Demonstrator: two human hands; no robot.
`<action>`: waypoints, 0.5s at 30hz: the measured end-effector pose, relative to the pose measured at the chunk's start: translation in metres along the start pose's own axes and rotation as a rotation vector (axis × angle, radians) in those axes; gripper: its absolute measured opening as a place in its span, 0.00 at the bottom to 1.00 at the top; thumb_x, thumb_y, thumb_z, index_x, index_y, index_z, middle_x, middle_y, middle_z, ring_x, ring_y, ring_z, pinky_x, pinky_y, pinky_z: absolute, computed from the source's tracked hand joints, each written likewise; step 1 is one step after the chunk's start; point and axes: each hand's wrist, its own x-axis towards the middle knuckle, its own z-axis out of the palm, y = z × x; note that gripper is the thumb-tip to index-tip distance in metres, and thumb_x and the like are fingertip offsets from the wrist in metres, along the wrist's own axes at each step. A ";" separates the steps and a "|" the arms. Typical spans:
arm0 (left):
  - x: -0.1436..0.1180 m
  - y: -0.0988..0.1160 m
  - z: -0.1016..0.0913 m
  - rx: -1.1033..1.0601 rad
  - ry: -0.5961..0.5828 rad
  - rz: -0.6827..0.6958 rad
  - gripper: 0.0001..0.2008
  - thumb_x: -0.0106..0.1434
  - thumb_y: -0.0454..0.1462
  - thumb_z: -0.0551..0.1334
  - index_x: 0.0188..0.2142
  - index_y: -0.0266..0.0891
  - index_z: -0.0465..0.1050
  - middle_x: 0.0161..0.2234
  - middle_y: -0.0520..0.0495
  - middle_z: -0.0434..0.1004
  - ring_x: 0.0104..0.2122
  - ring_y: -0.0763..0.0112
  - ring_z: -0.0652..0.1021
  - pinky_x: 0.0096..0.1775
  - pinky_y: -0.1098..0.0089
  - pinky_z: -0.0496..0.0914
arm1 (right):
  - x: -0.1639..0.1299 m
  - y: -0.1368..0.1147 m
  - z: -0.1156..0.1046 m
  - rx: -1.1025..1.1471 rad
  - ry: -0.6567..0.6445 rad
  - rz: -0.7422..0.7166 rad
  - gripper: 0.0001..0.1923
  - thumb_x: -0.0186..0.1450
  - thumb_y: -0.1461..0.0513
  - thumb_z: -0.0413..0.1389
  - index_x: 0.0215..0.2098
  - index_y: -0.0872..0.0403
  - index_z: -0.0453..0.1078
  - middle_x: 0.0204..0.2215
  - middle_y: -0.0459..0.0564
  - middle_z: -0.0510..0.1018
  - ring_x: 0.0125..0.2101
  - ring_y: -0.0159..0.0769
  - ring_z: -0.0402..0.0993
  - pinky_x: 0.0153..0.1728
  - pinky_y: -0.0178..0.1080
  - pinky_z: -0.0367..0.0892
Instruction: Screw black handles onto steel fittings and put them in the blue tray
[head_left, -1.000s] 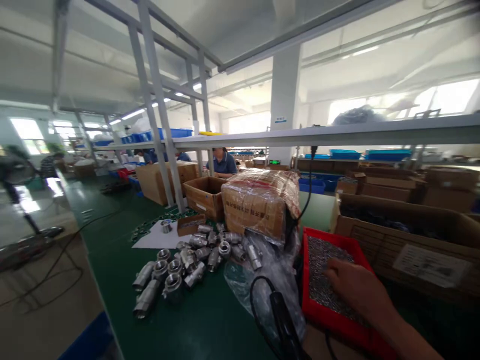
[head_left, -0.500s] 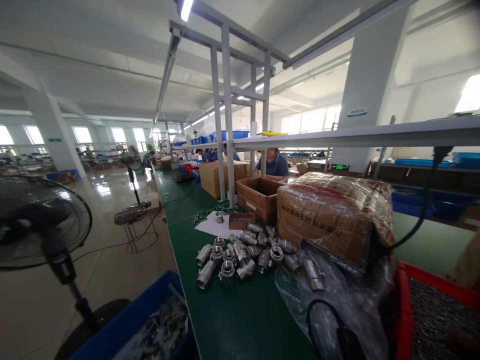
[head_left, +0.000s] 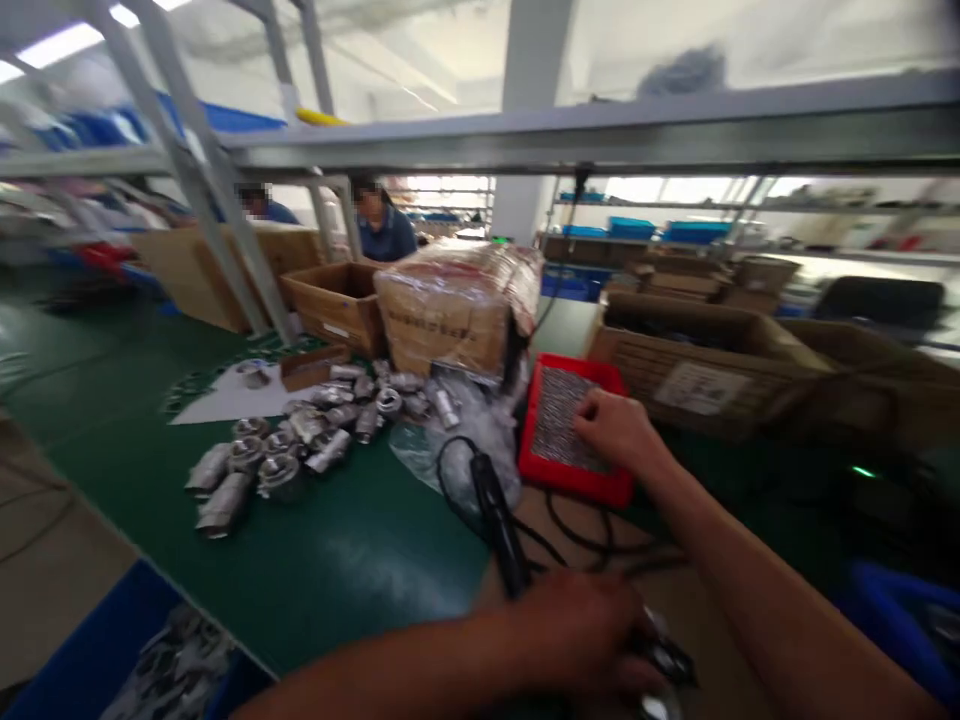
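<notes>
My right hand [head_left: 616, 428] is over a red tray [head_left: 531, 440] full of small metal pieces [head_left: 559, 415]. Its fingers are pinched together, and whatever is between them is hidden. Low in the view, my left hand [head_left: 581, 625] is blurred and curled around a shiny metal part [head_left: 664, 652] with a dark section; most of that part is covered. A black corded tool with a slim cylindrical body [head_left: 496, 515] lies just beyond my left hand. Several silver threaded valve bodies [head_left: 279, 476] are heaped on the green table [head_left: 360, 570] to the left.
A plastic-wrapped carton [head_left: 442, 325] stands behind the clear plastic sheet [head_left: 472, 410]. Open cardboard boxes [head_left: 337, 310] sit at the back, another large one [head_left: 697, 350] at right. A shelf [head_left: 465, 150] crosses above. A blue bin [head_left: 82, 640] is below the left edge. A person [head_left: 386, 235] sits opposite.
The view has swung right and down, bringing the red tray fully into sight. Both my hands now show, the right one at the tray.
</notes>
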 end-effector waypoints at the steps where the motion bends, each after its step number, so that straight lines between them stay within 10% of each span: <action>1: 0.000 0.000 0.001 0.068 0.041 -0.020 0.20 0.58 0.51 0.66 0.46 0.43 0.75 0.44 0.42 0.78 0.44 0.52 0.78 0.42 0.58 0.72 | -0.006 0.001 -0.004 0.011 -0.002 0.039 0.03 0.59 0.64 0.57 0.30 0.54 0.74 0.27 0.47 0.81 0.31 0.36 0.78 0.34 0.35 0.68; 8: -0.004 0.005 0.001 0.116 0.129 -0.024 0.13 0.60 0.42 0.66 0.43 0.41 0.73 0.38 0.49 0.78 0.36 0.64 0.77 0.37 0.68 0.68 | -0.109 0.016 -0.036 0.679 -0.084 0.275 0.12 0.59 0.56 0.63 0.37 0.56 0.74 0.24 0.46 0.79 0.23 0.33 0.76 0.24 0.34 0.70; 15: -0.001 0.001 0.005 0.137 0.132 0.003 0.10 0.61 0.42 0.65 0.40 0.40 0.72 0.35 0.51 0.76 0.34 0.67 0.75 0.35 0.70 0.64 | -0.201 0.027 -0.039 0.586 -0.160 0.207 0.04 0.62 0.60 0.61 0.34 0.51 0.77 0.35 0.49 0.78 0.37 0.38 0.74 0.39 0.41 0.70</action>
